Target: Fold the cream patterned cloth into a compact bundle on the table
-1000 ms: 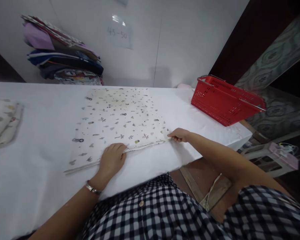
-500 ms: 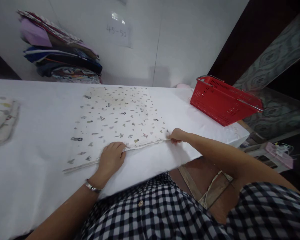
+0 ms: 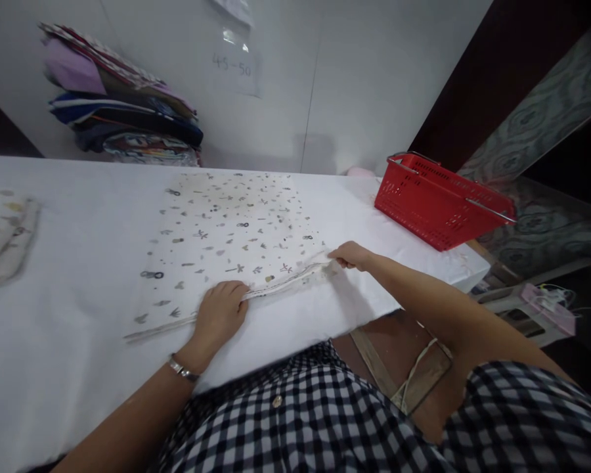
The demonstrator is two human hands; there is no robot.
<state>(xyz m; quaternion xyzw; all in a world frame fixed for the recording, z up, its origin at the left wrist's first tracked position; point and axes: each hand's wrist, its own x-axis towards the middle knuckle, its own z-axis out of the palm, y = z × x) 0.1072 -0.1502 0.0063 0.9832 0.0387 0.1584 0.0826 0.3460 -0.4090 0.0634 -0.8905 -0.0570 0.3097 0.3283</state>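
Note:
A white cloth [image 3: 246, 226] printed with small grey and brown plant-like motifs lies spread on the table, its layered edge toward me. My left hand [image 3: 222, 307], with a silver band at the wrist, is closed over the middle of that near edge, which passes between thumb and fingers. At the near right corner my right hand [image 3: 349, 255] pinches the cloth and holds it slightly off the tabletop. Between the two hands the edge slants up to the right, showing its layers.
A white-covered table [image 3: 93, 263] spans the view. At the left edge sits a folded printed cloth [image 3: 7, 230]. Folded fabrics [image 3: 128, 105] are stacked behind the table against the wall. A red basket [image 3: 440, 200] with metal handles stands at the right end.
My right hand has lifted the near right corner of the cloth and shifted slightly away from me. My left hand stays on the near edge.

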